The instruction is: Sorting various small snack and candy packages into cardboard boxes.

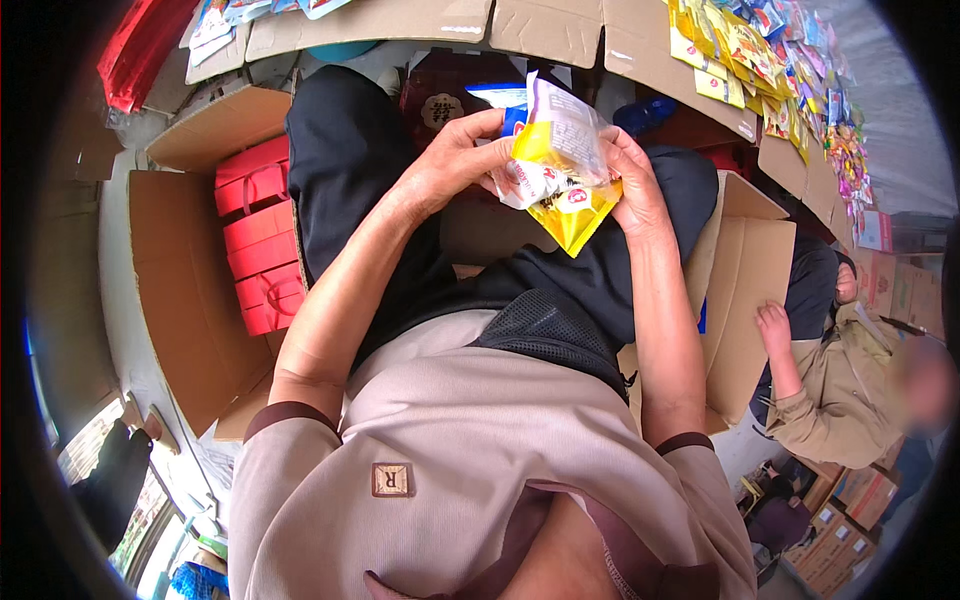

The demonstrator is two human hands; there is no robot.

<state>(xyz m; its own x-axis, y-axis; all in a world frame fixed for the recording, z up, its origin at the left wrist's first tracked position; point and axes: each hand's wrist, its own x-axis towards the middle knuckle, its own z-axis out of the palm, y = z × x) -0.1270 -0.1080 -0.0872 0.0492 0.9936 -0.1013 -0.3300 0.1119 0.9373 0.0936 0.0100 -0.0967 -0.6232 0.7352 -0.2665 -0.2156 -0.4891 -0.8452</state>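
Between my legs and the cardboard edge, both hands hold a small bunch of snack packets. My left hand [466,156] grips its left side, thumb on top, by a blue-and-white packet [514,120] and a white packet with red print [525,184]. My right hand [636,178] pinches the right side, at a translucent pale packet [566,124] and a shiny yellow packet [577,217]. The packets overlap, so their number and the fingertips behind them are partly hidden.
An open carton with red handled boxes [259,247] stands at my left; another open carton [750,300] is at my right. Cardboard flaps [547,26] edge the surface ahead, with yellow packets [731,52] and many colourful packets at its right. Another person [840,397] sits at the right.
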